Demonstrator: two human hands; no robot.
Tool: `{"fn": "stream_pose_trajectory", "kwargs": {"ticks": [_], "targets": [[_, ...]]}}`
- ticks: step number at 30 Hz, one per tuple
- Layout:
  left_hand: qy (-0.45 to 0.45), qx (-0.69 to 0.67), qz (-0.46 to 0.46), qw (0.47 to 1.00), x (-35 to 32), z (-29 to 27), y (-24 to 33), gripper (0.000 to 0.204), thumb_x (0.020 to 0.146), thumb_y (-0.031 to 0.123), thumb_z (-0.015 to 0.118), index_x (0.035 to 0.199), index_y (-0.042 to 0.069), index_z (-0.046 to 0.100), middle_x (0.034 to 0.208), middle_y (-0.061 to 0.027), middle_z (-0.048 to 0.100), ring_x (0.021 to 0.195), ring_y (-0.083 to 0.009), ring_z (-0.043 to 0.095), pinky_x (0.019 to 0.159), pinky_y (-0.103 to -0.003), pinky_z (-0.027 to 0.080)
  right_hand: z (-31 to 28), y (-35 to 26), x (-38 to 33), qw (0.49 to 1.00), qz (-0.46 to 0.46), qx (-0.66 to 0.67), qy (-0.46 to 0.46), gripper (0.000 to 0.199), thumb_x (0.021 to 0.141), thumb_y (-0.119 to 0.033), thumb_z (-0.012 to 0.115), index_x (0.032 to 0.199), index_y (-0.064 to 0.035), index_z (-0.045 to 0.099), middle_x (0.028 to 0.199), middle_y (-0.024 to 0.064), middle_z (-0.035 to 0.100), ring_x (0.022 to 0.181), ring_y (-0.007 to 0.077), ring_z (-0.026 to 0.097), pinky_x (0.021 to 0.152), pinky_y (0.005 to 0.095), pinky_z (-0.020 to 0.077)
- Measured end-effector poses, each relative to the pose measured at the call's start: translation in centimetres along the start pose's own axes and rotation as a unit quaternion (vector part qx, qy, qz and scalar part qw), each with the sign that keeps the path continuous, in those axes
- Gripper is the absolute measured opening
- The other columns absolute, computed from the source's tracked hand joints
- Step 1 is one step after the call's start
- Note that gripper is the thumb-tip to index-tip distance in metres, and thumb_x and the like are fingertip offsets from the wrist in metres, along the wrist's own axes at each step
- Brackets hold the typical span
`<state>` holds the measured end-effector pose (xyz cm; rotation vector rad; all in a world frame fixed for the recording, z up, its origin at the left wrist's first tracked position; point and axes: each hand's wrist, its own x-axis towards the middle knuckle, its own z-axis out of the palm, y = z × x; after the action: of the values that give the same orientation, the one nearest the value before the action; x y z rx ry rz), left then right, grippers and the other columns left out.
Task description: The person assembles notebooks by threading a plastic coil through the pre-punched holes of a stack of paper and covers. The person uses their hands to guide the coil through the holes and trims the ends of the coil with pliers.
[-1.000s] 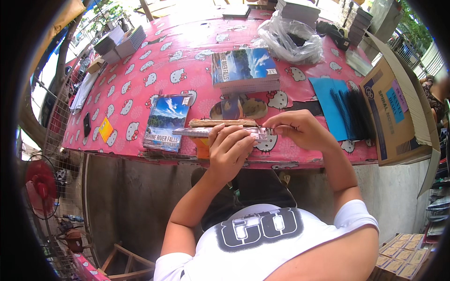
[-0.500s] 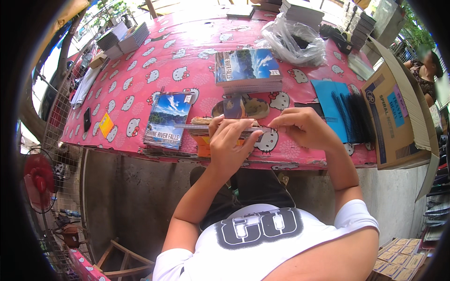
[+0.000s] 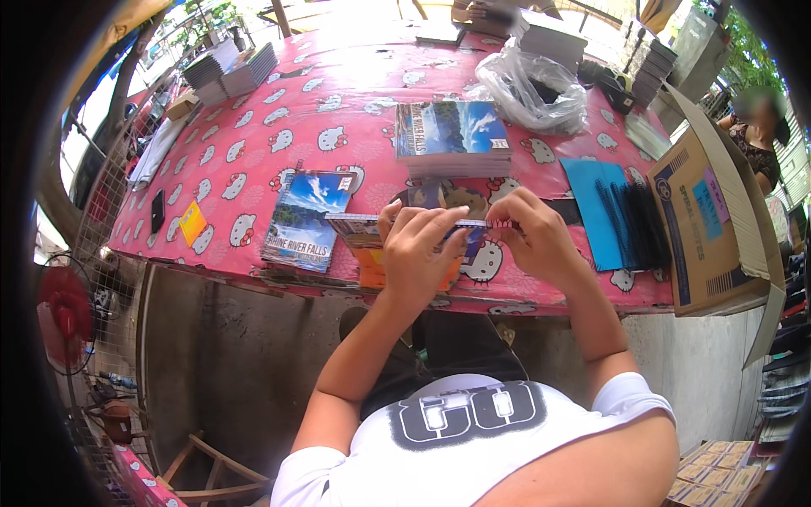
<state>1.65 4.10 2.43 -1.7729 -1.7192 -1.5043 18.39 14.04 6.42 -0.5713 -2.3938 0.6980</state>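
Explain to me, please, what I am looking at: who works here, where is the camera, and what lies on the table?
There is no machine here: a person works with two bare hands. The view comes from a wide camera worn on the person's head, looking down, so straight edges look bent. The left hand holds a thin book, seen edge-on; the right hand is at its right end. On the pink table are a small pile of books, a taller pile, a plastic bag, a blue sheet with black coils, and a phone.
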Motion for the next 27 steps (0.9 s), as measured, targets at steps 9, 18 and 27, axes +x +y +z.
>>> {"fn": "stream_pose_trajectory", "kwargs": {"ticks": [9,18,27], "targets": [[0.007,0.002,0.012,1.0,0.6,-0.4,0.5,0.015,0.072,0.013,0.076,0.086,0.016,0.075,0.087,0.0004,0.069,0.084,-0.0158,0.061,0.097,-0.037,0.032,-0.1,-0.2,1.0,0.998,-0.039,-0.048,0.002,0.022,0.079,-0.016,0.07,0.096,-0.0066,0.061,0.085,0.0103,0.059,0.08,0.0311,0.063,0.065,0.0399,0.0494],[0.008,0.005,0.027,1.0,-0.6,-0.4,0.3,0.017,0.07,0.01,0.077,0.086,0.016,0.075,0.085,0.0025,0.068,0.08,-0.0138,0.059,0.093,-0.036,0.032,1.2,-2.2,0.6,0.995,-0.046,-0.079,0.05,0.01,0.083,-0.017,0.065,0.086,-0.0071,0.062,0.08,0.0082,0.057,0.071,0.0299,0.062,0.059,0.0407,0.0489],[-0.013,-0.024,-0.014,1.0,-0.9,-0.8,0.3,0.024,0.073,0.015,0.074,0.096,0.012,0.07,0.091,0.0005,0.068,0.085,-0.0176,0.06,0.087,-0.036,0.036,0.7,-2.1,0.6,0.995,-0.014,-0.093,-0.044,0.016,0.085,-0.02,0.063,0.093,-0.0055,0.063,0.083,0.0131,0.059,0.084,0.0332,0.062,0.071,0.0419,0.0498]]}}
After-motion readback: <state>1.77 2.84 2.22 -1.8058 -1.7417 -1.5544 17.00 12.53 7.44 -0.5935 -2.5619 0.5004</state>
